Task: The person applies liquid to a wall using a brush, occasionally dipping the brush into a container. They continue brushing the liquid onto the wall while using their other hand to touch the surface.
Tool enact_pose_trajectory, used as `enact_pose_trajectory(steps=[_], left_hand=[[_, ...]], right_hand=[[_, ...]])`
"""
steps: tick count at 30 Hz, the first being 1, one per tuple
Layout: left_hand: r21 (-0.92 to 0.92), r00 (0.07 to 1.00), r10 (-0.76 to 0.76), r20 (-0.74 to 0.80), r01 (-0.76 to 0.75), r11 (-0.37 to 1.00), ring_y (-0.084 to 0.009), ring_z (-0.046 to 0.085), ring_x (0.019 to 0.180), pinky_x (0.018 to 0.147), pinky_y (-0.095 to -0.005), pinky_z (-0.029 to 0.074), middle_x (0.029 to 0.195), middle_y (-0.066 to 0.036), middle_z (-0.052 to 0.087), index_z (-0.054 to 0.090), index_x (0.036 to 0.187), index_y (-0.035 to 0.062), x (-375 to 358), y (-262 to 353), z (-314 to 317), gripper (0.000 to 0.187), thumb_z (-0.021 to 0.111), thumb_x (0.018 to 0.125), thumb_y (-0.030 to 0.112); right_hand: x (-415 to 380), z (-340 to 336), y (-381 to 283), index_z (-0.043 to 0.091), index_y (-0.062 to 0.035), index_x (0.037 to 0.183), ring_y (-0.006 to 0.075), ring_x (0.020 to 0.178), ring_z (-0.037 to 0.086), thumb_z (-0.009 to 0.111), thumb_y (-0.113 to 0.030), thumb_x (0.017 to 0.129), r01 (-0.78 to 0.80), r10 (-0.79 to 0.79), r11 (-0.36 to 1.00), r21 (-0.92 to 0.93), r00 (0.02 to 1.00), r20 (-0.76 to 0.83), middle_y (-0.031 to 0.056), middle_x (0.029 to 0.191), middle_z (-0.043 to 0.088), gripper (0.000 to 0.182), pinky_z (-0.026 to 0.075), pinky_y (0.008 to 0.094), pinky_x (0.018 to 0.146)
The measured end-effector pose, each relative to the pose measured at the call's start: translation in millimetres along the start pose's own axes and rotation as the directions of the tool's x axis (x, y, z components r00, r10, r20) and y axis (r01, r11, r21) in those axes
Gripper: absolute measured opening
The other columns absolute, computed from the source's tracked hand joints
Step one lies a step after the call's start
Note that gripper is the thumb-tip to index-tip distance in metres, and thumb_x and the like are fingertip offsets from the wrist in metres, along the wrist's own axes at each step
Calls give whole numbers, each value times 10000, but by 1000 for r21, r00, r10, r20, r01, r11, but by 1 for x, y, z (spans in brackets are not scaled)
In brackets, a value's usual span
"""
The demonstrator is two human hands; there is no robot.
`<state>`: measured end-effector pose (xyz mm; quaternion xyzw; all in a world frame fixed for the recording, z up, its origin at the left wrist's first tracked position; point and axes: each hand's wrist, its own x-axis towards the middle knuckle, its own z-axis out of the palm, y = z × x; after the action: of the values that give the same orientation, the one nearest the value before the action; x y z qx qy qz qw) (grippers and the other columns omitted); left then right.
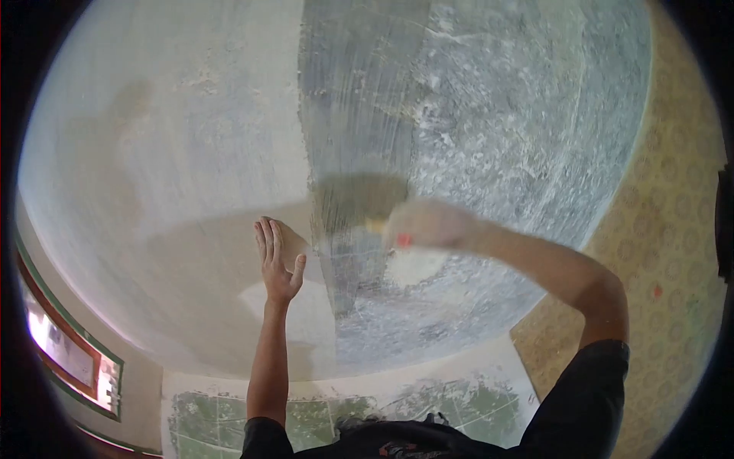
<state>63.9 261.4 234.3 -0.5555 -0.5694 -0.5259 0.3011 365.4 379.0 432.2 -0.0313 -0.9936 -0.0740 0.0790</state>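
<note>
My left hand (278,260) rests flat against the pale part of the wall (214,145), its fingers together and stretched upward and its thumb apart. To the right, my right hand (432,223) is closed and smeared by motion. It grips a small tool (377,226) with a yellowish end pointing left; a red spot shows by the fingers. The tool's exact kind is too blurred to tell. It lies over a darker grey, streaked strip (359,115) of the wall. Just below my right hand is a whitish patch (417,264).
Rough blue-grey wall (520,115) lies right of the strip, bordered by a yellowish patterned surface (657,229). Green tiles (306,417) with white smears are at the bottom. A window (76,352) with a brown and green frame is at the lower left.
</note>
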Motion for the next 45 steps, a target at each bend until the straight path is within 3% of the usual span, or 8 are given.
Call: enact_pose_trajectory(steps=[9,16,19,24,29,34,40,45], left_hand=[[21,998,-63,10,63,998,-433,161,1563,1251,-544,188,1678,-231,230,303,1595,-14,0,1,-3,847,582,989,507],[-7,997,-24,72,24,1000,-429,153,1565,1262,-529,176,1673,-225,249,307,1593,-16,0,-6,-12,824,632,962,402],[-13,996,-8,89,9,1000,-430,150,1566,1263,-525,173,1674,-223,247,303,1594,-16,0,-7,-15,820,629,962,392],[-23,992,5,123,-2,1000,-432,149,1565,1261,-521,177,1676,-222,243,301,1594,-17,1,-13,-13,812,605,979,417],[-71,993,-15,115,24,997,-436,148,1564,1258,-517,185,1678,-221,237,312,1595,-2,0,-10,-17,779,584,998,418],[-244,965,0,262,66,967,-445,194,1551,1240,-508,236,1669,-241,250,441,1537,43,-11,-4,-62,650,657,962,254],[-203,822,-174,543,330,922,-461,527,1312,1098,-499,421,1407,-269,572,571,1391,23,-157,-4,-144,503,714,931,169],[-108,344,-227,911,731,674,-294,686,1080,912,-391,534,1257,-196,680,604,1337,25,-263,2,-206,397,653,1000,228]], right_hand=[[43,-231,-3,704,-159,1305,193,1024,725,612,-157,1033,-255,-202,896,-364,495,-845,156,1409,634,287,583,272,877],[64,-55,-58,674,-90,1070,242,1012,701,557,-384,1010,-273,168,948,161,864,476,98,1097,695,322,605,393,835],[32,33,-35,683,-120,1018,224,953,713,617,-266,988,485,-556,794,-367,823,-117,81,987,701,164,610,353,794],[47,-120,-39,691,-106,1048,244,934,686,616,-306,1008,-220,220,975,24,949,-226,88,996,704,217,584,362,841],[37,-210,17,700,-165,1278,178,980,696,646,-201,1011,-362,-126,853,-376,557,-821,48,1187,733,275,571,302,809],[39,-77,-68,622,-74,1308,201,991,668,521,-310,1045,-431,444,875,221,896,-8,155,1061,665,368,562,409,900],[-90,320,-170,650,-131,1183,209,773,687,599,-284,1027,-73,84,962,263,996,-33,101,1029,699,225,588,354,632],[-99,351,-312,782,-62,1030,154,679,678,693,-267,989,-509,968,134,850,250,-4,147,895,760,227,539,308,620]])
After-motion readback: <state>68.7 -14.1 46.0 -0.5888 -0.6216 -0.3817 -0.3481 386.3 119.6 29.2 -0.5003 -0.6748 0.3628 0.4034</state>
